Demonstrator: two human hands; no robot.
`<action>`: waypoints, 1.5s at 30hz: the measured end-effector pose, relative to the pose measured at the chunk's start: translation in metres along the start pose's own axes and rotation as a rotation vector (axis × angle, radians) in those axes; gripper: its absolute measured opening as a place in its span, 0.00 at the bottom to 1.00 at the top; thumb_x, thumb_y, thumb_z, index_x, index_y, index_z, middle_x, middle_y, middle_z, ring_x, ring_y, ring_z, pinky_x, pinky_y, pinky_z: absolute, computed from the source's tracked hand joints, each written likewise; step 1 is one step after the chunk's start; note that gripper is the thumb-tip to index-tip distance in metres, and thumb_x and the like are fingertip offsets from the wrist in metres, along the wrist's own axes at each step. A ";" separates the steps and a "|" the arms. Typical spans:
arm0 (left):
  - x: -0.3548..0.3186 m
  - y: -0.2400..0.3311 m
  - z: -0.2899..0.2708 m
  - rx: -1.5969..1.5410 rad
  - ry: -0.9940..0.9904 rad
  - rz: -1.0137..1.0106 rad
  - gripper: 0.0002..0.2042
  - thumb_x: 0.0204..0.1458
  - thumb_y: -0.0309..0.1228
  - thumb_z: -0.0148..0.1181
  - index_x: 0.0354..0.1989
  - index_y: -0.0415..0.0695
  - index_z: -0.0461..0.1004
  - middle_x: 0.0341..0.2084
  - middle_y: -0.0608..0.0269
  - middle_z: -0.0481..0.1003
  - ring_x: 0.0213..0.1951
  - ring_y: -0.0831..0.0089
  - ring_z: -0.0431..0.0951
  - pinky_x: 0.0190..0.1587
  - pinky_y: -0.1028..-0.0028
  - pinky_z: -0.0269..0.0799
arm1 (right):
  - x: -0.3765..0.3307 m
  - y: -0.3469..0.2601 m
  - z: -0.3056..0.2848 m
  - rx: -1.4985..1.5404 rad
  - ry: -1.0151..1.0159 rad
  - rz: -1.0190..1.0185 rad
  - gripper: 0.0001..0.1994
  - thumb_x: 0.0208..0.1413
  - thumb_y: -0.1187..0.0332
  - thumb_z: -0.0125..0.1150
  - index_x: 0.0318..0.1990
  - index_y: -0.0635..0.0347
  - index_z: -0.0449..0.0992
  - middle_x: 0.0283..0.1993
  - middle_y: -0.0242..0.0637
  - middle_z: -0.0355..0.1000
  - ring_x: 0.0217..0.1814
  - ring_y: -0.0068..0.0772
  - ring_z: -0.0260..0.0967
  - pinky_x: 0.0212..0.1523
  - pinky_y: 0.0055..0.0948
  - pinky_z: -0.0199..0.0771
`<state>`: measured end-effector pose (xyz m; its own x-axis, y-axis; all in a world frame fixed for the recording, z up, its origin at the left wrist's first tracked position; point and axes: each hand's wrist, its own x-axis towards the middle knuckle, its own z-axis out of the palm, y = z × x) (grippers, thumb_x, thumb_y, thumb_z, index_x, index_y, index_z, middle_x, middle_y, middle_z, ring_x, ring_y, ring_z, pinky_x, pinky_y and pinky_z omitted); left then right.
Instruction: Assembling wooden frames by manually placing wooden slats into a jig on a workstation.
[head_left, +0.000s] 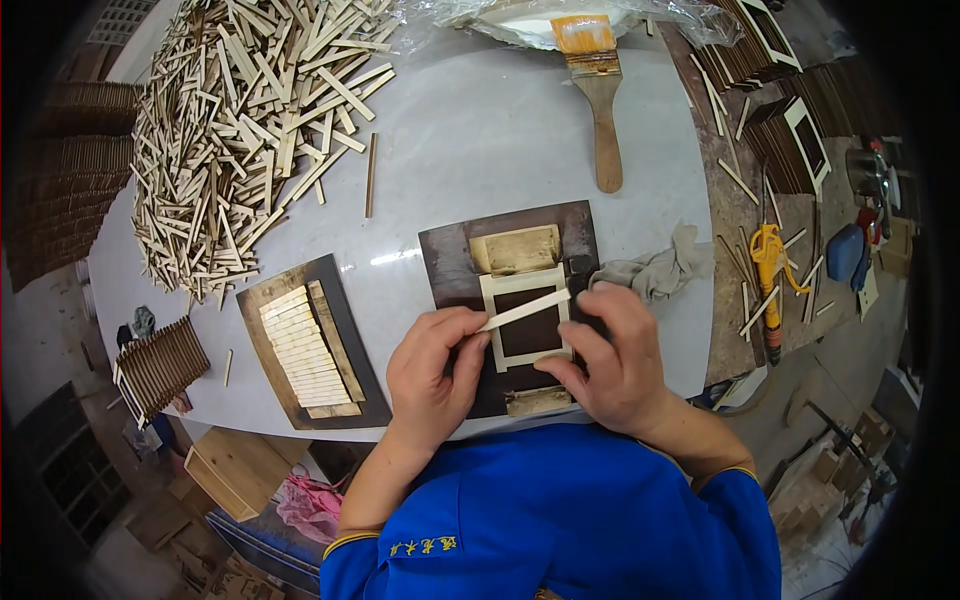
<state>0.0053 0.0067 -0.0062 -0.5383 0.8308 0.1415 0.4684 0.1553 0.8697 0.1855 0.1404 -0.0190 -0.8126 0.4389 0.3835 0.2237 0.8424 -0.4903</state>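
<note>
Pale strip (pixel 527 310): left hand (pixel 430 372) pinching, right hand (pixel 622 358) curled.

A smooth pale grey table (pixel 470 140) carries a big heap of wooden sticks (pixel 240 130) at its far left, with one darker stick (pixel 371 175) lying apart to the right. A wide paintbrush (pixel 606 130) lies toward the far edge. Near the front edge sit a dark board (pixel 450 265) and, left of it, a second board (pixel 345 330). A crumpled grey cloth (pixel 665 268) lies at the right. Beside the table, a brown bench (pixel 725 320) bears a yellow glue gun (pixel 768 260).
</note>
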 end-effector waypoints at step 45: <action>0.000 0.016 -0.004 -0.328 0.058 -0.368 0.14 0.63 0.14 0.57 0.56 0.31 0.79 0.59 0.44 0.79 0.31 0.73 0.81 0.35 0.80 0.79 | 0.027 0.018 -0.021 -0.037 -0.370 0.256 0.38 0.42 0.40 0.78 0.65 0.32 0.79 0.86 0.49 0.46 0.88 0.61 0.28 0.77 0.71 0.35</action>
<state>0.0100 0.0072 0.0091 -0.6691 0.7198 -0.1848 -0.0003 0.2484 0.9687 0.1784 0.1744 -0.0014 -0.8649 0.4988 -0.0556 0.4560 0.7347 -0.5022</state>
